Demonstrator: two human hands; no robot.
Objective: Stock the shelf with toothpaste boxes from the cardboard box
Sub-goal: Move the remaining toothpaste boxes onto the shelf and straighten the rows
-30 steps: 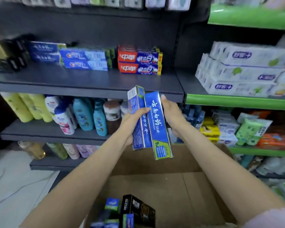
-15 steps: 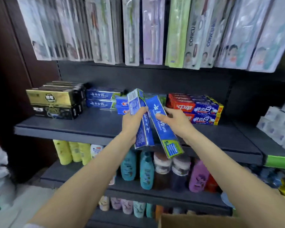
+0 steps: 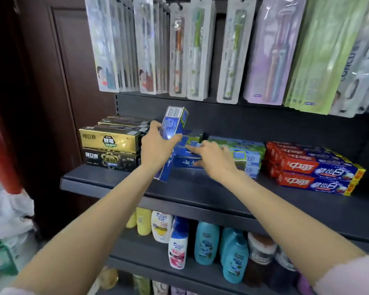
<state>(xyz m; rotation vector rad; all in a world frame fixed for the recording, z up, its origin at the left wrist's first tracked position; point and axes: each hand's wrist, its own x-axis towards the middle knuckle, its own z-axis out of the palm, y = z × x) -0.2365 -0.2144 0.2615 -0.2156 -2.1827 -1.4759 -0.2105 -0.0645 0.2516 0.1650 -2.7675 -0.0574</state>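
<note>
Two hands in view. Left hand has fingers clamped round one blue toothpaste box, held tilted, barcode end up, lower end near the shelf. Right hand has fingers spread flat on the blue stack, mid-shelf toward the back. Gold/black boxes left, red stack right.

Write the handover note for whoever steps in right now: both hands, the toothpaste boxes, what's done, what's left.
Left hand: grips one blue toothpaste box, tilted on end, lower end above the shelf.
Right hand: fingers extended on the blue boxes stacked flat, between the gold and black boxes and the red boxes.
Done: blue boxes already lie on that stack.
Left: lay the held box flat on the stack. The cardboard box is out of view, so remaining stock is unknown.
</note>
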